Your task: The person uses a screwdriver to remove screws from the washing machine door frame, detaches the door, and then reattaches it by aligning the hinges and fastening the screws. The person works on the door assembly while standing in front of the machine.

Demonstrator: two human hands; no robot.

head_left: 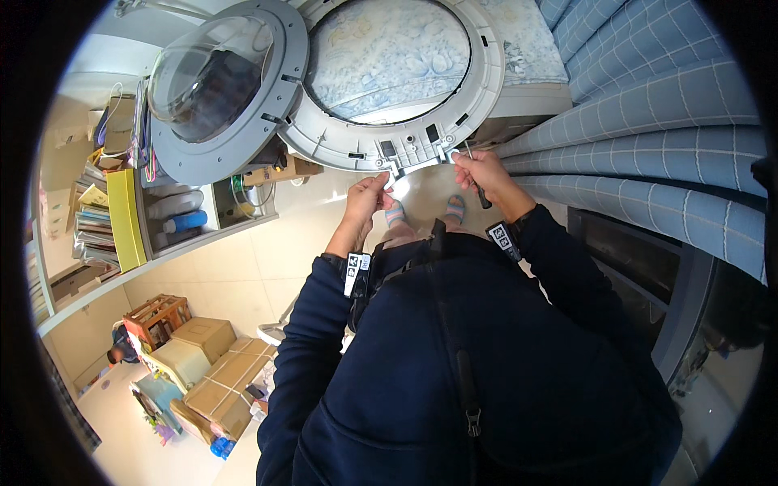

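Observation:
A white plastic door ring (340, 144), apparently from a front-loading washing machine, lies with its near edge toward me. At that edge sits a pale hinge-like bracket (420, 162). My left hand (366, 198) is closed, thumb and fingers pinching the bracket's left end. My right hand (482, 172) is closed by its right end around a screwdriver (484, 198); the dark handle sticks out below the fingers and a thin shaft points up toward the ring. Left of the ring rests a grey door frame (198, 158) with a clear domed glass (182, 89).
Beneath the ring is a blue-and-white floral cloth (527, 40). Blue checked curtains (632, 146) hang close on the right. At left stands a shelf (182, 249) with books and a blue bottle (186, 221). Cardboard boxes (231, 377) are stacked on the floor at lower left.

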